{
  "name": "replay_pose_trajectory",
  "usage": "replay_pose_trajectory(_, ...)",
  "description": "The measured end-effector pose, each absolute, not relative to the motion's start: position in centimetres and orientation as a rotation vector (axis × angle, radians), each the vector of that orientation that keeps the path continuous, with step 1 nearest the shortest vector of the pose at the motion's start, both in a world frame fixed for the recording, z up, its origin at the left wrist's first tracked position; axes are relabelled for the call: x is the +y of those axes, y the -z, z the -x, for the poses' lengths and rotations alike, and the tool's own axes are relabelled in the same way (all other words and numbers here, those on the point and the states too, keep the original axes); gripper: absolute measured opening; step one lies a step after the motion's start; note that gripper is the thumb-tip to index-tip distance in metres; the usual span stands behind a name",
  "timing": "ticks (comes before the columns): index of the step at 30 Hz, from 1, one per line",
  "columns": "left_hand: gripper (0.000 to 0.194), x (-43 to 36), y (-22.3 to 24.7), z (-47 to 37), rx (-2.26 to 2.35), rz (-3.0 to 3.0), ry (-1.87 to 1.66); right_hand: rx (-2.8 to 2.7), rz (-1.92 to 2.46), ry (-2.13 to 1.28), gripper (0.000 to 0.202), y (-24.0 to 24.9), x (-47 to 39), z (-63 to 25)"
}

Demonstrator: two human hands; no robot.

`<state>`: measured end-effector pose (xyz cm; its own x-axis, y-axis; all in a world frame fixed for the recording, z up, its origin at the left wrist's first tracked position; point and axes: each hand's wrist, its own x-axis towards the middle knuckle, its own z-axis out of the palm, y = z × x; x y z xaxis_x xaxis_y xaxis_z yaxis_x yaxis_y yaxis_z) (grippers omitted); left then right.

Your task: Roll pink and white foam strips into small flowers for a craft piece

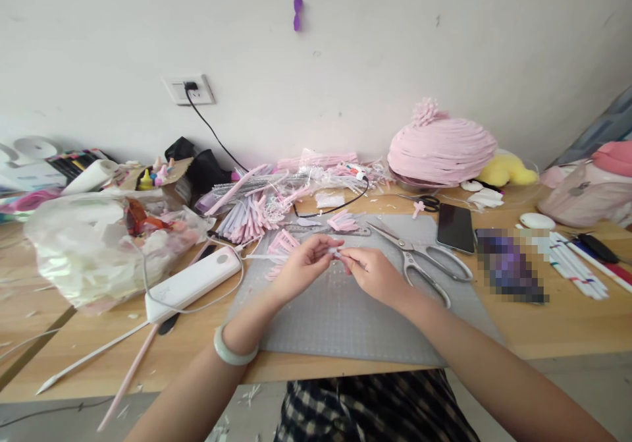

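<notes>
Grip pinched on both sides: left hand [310, 261] and right hand [376, 275] work a small pale piece [335, 252] over the grey gridded mat [345, 323]!
Short pink fuzzy stems [284, 241] lie beyond, apparently cut; this piece looks unfinished.

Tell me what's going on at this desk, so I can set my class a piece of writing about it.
Someone's left hand and right hand are close together above a grey mat, pinching a small pale piece whose details are too small to make out. Metal scissors lie on the mat beside the right hand, not in either hand. Behind the hands, toward the left, is a pile of pink and lilac strips. A phone lies farther right.
</notes>
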<state>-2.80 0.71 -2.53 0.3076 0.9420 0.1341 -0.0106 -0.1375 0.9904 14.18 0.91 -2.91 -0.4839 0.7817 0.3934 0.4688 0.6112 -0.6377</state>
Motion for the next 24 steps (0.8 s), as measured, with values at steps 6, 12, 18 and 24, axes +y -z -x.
replay_pose_trajectory(6,0.02,0.9,3.1,3.1,1.163,-1.696,-1.109,-2.252,0.889,-0.164,0.019,3.3,0.7,-14.2)
replay_pose_trajectory(12,0.025,0.5,1.6,2.8,1.119,-1.509,-1.009,-2.31,0.9,0.044,0.018,3.2,0.7,-14.2)
replay_pose_trajectory(18,0.029,0.3,1.6,2.5,0.961,-1.216,-1.058,-2.325,0.839,0.147,0.022,3.1,0.9,-14.5)
replay_pose_trajectory(24,0.024,0.4,1.9,2.6,0.937,-1.07,-0.969,-2.377,0.825,0.144,0.023,3.0,0.7,-14.4)
